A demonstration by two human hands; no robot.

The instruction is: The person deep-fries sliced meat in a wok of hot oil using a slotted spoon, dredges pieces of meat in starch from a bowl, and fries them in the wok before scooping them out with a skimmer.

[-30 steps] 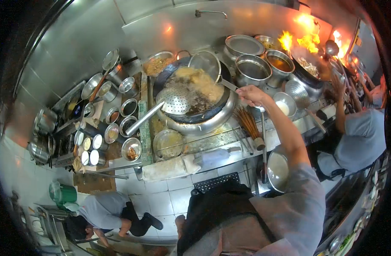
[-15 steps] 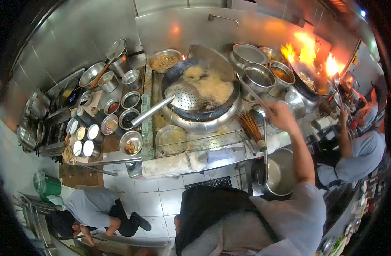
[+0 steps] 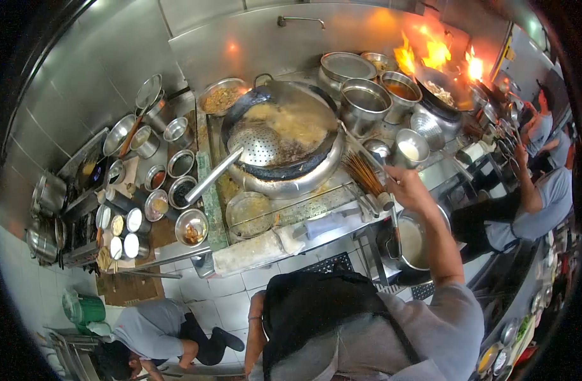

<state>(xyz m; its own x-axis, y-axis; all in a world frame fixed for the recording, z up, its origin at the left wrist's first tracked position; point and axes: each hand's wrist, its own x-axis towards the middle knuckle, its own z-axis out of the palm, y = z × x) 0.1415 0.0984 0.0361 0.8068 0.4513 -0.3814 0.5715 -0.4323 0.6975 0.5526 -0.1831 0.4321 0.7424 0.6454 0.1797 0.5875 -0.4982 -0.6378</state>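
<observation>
My right hand [image 3: 406, 188] is closed round the long handle of a wide mesh strainer [image 3: 304, 105], which lies over the wok [image 3: 232, 130]. Frothing oil [image 3: 300, 130] with pale food fills the wok, and steam blurs part of it. A perforated skimmer [image 3: 256, 145] rests at the wok's left side, its handle sticking out toward the lower left, untouched. Low beside the black apron is my left hand [image 3: 258, 301], with a band at the wrist; its fingers are hidden. Just left of my right hand lies a bamboo brush [image 3: 365, 176].
Seasoning bowls and pots [image 3: 178, 163] crowd the left counter. Steel pots [image 3: 366, 105] stand right of the wok. Tall flames [image 3: 437, 54] rise from another wok at right, near co-workers [image 3: 532, 203]. A person [image 3: 151, 330] bends down at lower left. A large pot [image 3: 413, 238] sits below my right arm.
My view has shifted, so the counter appears further left. The strainer now lies flatter and lower over the wok. My left wrist has come into sight beside the apron.
</observation>
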